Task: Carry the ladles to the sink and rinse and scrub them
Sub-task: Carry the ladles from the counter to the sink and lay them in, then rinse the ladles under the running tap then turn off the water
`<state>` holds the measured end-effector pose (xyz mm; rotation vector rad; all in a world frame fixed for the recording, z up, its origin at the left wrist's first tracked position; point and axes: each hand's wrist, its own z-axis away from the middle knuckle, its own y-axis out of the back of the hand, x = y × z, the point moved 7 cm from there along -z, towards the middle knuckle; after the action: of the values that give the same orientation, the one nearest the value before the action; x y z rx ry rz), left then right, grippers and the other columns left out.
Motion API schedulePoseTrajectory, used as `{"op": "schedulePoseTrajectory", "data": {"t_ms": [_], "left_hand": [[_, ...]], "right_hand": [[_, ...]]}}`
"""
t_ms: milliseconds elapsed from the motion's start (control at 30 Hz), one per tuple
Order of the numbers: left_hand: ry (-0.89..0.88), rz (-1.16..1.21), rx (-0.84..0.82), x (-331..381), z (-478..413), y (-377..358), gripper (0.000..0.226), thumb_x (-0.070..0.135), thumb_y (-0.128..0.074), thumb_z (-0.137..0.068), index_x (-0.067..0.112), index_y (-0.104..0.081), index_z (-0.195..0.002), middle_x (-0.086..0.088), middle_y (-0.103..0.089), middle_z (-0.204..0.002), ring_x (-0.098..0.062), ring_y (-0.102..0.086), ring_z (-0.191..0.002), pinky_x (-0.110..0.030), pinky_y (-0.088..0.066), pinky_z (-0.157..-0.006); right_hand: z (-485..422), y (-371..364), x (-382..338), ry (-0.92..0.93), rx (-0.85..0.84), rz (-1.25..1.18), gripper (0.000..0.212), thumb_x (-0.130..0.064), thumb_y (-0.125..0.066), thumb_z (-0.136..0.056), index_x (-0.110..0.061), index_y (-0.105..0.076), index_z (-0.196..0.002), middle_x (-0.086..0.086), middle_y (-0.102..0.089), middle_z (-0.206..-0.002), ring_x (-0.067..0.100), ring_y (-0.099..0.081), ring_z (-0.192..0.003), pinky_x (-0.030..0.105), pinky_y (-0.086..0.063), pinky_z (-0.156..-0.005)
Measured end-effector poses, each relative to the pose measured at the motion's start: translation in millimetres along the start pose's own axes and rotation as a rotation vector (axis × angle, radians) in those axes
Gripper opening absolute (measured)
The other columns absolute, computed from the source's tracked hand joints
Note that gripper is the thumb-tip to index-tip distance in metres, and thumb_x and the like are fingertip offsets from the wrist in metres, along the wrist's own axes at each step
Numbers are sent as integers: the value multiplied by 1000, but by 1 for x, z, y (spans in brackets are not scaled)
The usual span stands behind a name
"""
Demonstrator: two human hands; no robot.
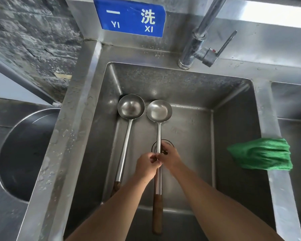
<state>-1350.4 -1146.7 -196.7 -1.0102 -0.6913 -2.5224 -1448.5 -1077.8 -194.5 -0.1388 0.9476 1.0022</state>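
Fingers [153, 156] of left hand [147, 165] curled round steel shaft of right ladle [158, 185]. Right hand [170, 158] grips same shaft from opp. side, just above; both hands touching. Small dark item at right fingertips, unidentifiable.

Right ladle: inside sink [76, 136], bowl up, facing camera, approx. mid-basin; wooden handle end projects toward near rim. Shaft crosses over drain [154, 146].

Left ladle [125, 145]: unheld, lies against sink's left wall, bowl up in far-left corner, just beside right ladle's bowl, not touching. Wooden grip partly hidden by left forearm.

Faucet [196, 40]: on back ledge, right of ctr. Green cloth [261, 153] draped over divider at sink's right. Blue sign [131, 16] on backsplash. Large steel basin [24, 153] to left, outside sink. Water droplets on rim.
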Motion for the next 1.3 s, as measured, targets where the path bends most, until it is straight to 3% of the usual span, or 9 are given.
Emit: {"op": "schedulePoseTrajectory", "data": {"t_ms": [100,233,400,533,633,700,933,1100,1300], "left_hand": [[7,-7,-4,-5,-2,-3,19,17,-76,-81,17,-61,-70,-3,-63,-64,-15,-55,-61,-28,-42,-61],[14,-33,-4,-13,-6,-5,16,19,-75,-82,5,-66,-83,-9,-69,-75,-24,-62,-69,-35,-48,-65],[4,-69,-15,-18,-9,-4,17,19,-73,-84,4,-66,-88,-11,-71,-80,-26,-65,-74,-37,-50,-69],[-6,-203,1,-11,-7,-3,22,27,-69,-85,10,-60,-75,0,-58,-63,-22,-53,-63,-30,-37,-58],[-13,-387,7,0,-4,6,19,28,-65,-86,10,-70,-81,-6,-69,-74,-25,-65,-72,-29,-42,-59],[1,-444,85,15,1,21,11,17,-60,-86,12,-68,-81,-8,-71,-81,-26,-68,-80,-29,-43,-62],[-148,-641,64,100,45,37,10,7,-56,-84,11,-65,-85,-11,-71,-98,-29,-67,-95,-33,-51,-77],[-315,-849,108,171,92,47,21,20,-55,-92,14,-62,-111,-9,-67,-113,-30,-64,-106,-35,-51,-84],[-464,-811,170,252,111,60,25,23,-53,-86,21,-65,-108,-7,-69,-111,-30,-65,-105,-35,-52,-84]], "right_hand": [[-3,-2,9,-16,-11,-10,18,5,-62,-80,-2,-61,-97,24,-64,-87,40,-69,-85,45,-56,-81],[-9,-9,25,-56,-23,-7,50,-4,-66,-82,-21,-60,-129,1,-71,-104,20,-68,-98,32,-56,-87],[-12,-11,34,-103,25,39,66,-15,-69,-85,-25,-46,-146,-1,-64,-127,14,-63,-107,30,-51,-92],[-14,-11,27,-115,1,246,50,-21,-69,-85,-16,-56,-134,7,-68,-120,24,-64,-108,26,-46,-83],[-6,-9,12,-121,-2,413,15,-24,-70,-83,-14,-58,-85,2,-63,-80,25,-62,-86,24,-38,-62],[4,-3,3,-104,-16,460,17,-17,-64,-82,-16,-51,-72,1,-58,-73,27,-63,-79,25,-39,-57],[63,52,-60,8,71,380,23,-11,-56,-82,-13,-71,-99,7,-75,-99,27,-70,-95,32,-56,-75],[111,108,-121,166,161,468,29,-18,-53,-86,-22,-68,-111,5,-73,-110,26,-68,-103,33,-56,-87],[140,167,-193,312,286,543,22,-26,-56,-87,-20,-68,-105,7,-74,-106,31,-68,-100,35,-55,-82]]}}
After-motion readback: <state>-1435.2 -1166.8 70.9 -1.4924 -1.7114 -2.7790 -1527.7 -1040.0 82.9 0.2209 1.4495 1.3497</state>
